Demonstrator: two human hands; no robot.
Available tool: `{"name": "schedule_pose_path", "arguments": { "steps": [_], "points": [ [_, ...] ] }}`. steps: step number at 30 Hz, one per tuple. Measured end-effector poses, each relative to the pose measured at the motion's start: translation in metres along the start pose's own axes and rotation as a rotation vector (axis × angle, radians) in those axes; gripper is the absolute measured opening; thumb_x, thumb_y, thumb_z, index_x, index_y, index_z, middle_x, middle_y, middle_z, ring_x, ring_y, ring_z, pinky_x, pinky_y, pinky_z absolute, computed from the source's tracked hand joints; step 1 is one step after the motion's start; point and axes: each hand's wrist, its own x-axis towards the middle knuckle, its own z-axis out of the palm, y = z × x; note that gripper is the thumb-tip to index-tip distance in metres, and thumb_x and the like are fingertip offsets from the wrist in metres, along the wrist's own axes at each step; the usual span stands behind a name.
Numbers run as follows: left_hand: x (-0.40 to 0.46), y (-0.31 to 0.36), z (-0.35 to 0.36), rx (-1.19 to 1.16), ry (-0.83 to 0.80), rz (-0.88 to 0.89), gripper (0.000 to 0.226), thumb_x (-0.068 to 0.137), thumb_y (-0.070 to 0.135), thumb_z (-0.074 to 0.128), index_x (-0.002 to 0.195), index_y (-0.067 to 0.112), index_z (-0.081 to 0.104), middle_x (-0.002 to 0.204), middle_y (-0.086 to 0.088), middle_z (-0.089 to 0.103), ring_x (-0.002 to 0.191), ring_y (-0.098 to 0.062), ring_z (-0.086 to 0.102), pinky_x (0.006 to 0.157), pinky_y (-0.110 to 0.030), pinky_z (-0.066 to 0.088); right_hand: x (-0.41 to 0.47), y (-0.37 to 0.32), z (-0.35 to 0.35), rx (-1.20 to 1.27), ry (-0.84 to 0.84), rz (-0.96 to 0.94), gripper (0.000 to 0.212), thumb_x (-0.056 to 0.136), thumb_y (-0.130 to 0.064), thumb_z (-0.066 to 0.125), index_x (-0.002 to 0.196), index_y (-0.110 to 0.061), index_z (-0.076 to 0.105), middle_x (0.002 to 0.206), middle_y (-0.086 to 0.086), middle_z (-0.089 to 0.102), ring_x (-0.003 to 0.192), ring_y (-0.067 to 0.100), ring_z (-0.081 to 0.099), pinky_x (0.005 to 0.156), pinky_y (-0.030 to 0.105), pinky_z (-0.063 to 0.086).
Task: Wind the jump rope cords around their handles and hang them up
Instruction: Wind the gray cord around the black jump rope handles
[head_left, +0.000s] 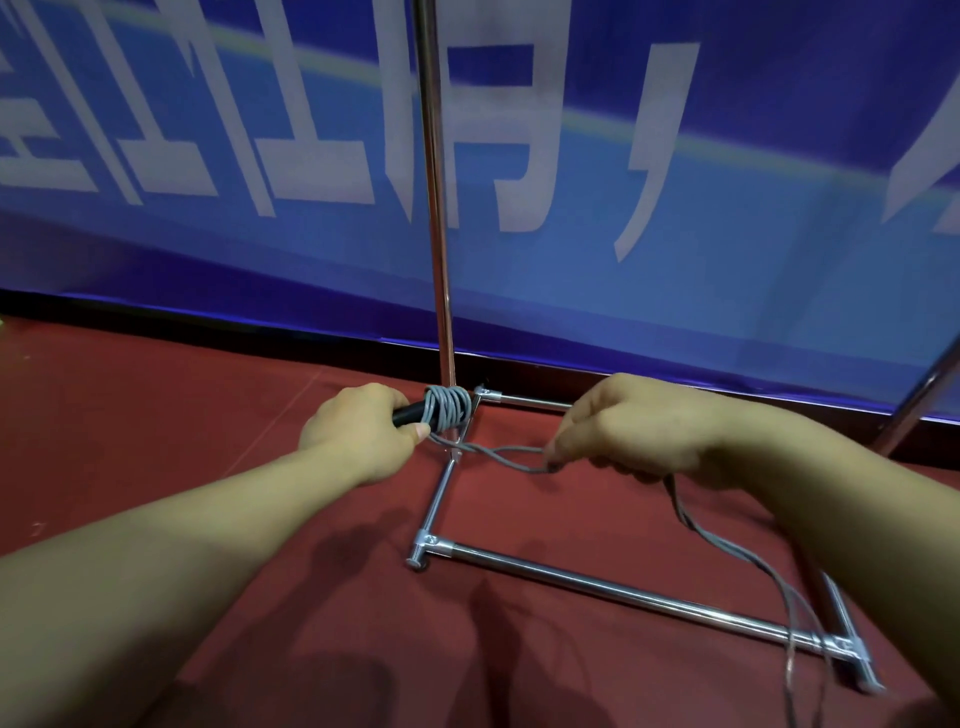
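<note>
While gripping the black handle in the left hand, with grey cord coiled in several turns around its far end, just in front of the chrome rack. Right hand pinching the doubled cord between fingertips, the loose rest trailing down over the rack's base bar onto the red floor. Upright pole directly behind the coil. Beyond, a blue banner with large white characters, cropped, not legible.
</note>
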Motion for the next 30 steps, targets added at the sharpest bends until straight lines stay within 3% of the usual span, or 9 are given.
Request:
{"name": "schedule_pose_path", "arguments": {
  "steps": [3,6,11,15,18,21,24,28,30],
  "points": [
    [0.0,0.002,0.0,-0.015,-0.016,0.014,0.023,0.088,0.055,0.064,0.097,0.034,0.069,0.085,0.004,0.068,0.089,-0.027,0.066,0.077,-0.033,0.053,-0.001,0.002,-0.001,0.071,-0.044,-0.023,0.028,0.081,-0.035,0.079,0.081,-0.007,0.072,0.056,-0.002,0.039,0.05,0.013,0.028,0.047,0.025,0.024],
    [-0.001,0.006,0.001,0.021,-0.084,0.064,0.022,0.088,0.054,0.065,0.089,0.032,0.066,0.082,0.005,0.066,0.086,-0.025,0.065,0.074,-0.032,0.052,-0.002,0.001,-0.002,0.144,-0.026,-0.073,0.026,0.087,-0.03,0.073,0.068,-0.013,0.069,0.052,-0.004,0.038,0.048,0.012,0.031,0.046,0.025,0.026],
    [-0.004,0.013,0.005,0.13,-0.32,0.195,0.028,0.086,0.053,0.068,0.098,0.029,0.072,0.084,0.007,0.068,0.085,-0.02,0.065,0.078,-0.031,0.054,-0.001,0.002,-0.002,0.268,0.013,-0.153,0.046,0.096,-0.033,0.062,0.052,-0.021,0.06,0.054,-0.002,0.036,0.047,0.013,0.03,0.048,0.025,0.025],
    [-0.008,0.02,0.003,0.16,-0.461,0.289,0.028,0.087,0.049,0.069,0.101,0.025,0.073,0.089,0.002,0.072,0.087,-0.021,0.067,0.079,-0.03,0.054,0.004,0.004,0.001,0.35,0.095,-0.21,0.046,0.097,-0.033,0.061,0.053,-0.019,0.054,0.055,-0.002,0.034,0.049,0.015,0.029,0.047,0.026,0.024],
    [-0.013,0.023,0.005,0.037,-0.614,0.368,0.023,0.088,0.042,0.071,0.099,0.022,0.074,0.08,0.004,0.069,0.075,-0.016,0.063,0.072,-0.029,0.052,0.011,0.009,0.0,0.182,0.283,-0.214,0.043,0.095,-0.043,0.061,0.071,-0.008,0.067,0.058,0.003,0.035,0.053,0.018,0.032,0.051,0.026,0.027],
    [-0.022,0.031,0.001,-0.121,-0.735,0.446,0.016,0.09,0.035,0.072,0.1,0.022,0.074,0.071,0.009,0.062,0.063,-0.01,0.054,0.063,-0.026,0.046,0.019,0.016,-0.004,-0.022,0.505,-0.184,0.041,0.095,-0.045,0.06,0.078,-0.009,0.071,0.048,-0.007,0.037,0.04,0.006,0.033,0.047,0.024,0.029],
    [-0.03,0.042,-0.011,-0.183,-0.735,0.529,0.011,0.091,0.032,0.072,0.101,0.027,0.074,0.071,0.013,0.064,0.061,-0.003,0.054,0.063,-0.02,0.046,0.025,0.022,-0.011,-0.08,0.609,-0.168,0.039,0.096,-0.042,0.06,0.067,-0.016,0.067,0.046,-0.006,0.041,0.04,0.008,0.038,0.048,0.026,0.031],
    [-0.039,0.054,-0.024,-0.214,-0.704,0.619,0.011,0.092,0.037,0.07,0.102,0.031,0.071,0.077,0.015,0.066,0.066,0.002,0.058,0.065,-0.013,0.045,0.034,0.036,-0.018,-0.106,0.684,-0.128,0.034,0.096,-0.041,0.061,0.078,-0.015,0.073,0.049,-0.004,0.046,0.047,0.009,0.041,0.05,0.024,0.034],
    [-0.042,0.058,-0.028,-0.269,-0.738,0.629,0.01,0.094,0.036,0.068,0.1,0.029,0.07,0.073,0.014,0.064,0.064,-0.001,0.057,0.064,-0.017,0.046,0.038,0.041,-0.019,-0.075,0.686,-0.116,0.036,0.095,-0.041,0.062,0.078,-0.011,0.074,0.049,-0.004,0.045,0.046,0.01,0.038,0.05,0.025,0.034]
  ]
}}
